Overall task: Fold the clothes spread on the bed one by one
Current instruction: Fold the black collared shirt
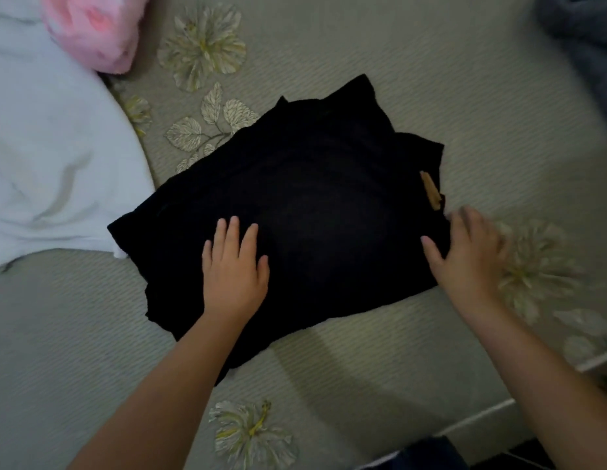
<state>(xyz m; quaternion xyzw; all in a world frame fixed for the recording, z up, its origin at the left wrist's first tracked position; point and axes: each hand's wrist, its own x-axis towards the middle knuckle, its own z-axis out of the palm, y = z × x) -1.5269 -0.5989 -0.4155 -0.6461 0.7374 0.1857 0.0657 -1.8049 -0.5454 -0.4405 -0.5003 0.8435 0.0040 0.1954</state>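
A black garment (312,198) lies folded into a rough rectangle in the middle of the bed, with a small tan tag (430,195) at its right edge. My left hand (234,266) rests flat on its near left part, fingers straight and spread. My right hand (464,252) is at the garment's right edge, fingers extended and blurred with motion, its thumb lying on the black cloth.
The bed cover (430,96) is pale grey-green with flower prints. A white cloth (51,147) lies at the left, touching the garment's left corner. A pink fluffy item (98,28) sits top left, a grey-blue fabric (586,35) top right. The bed's edge (491,412) runs lower right.
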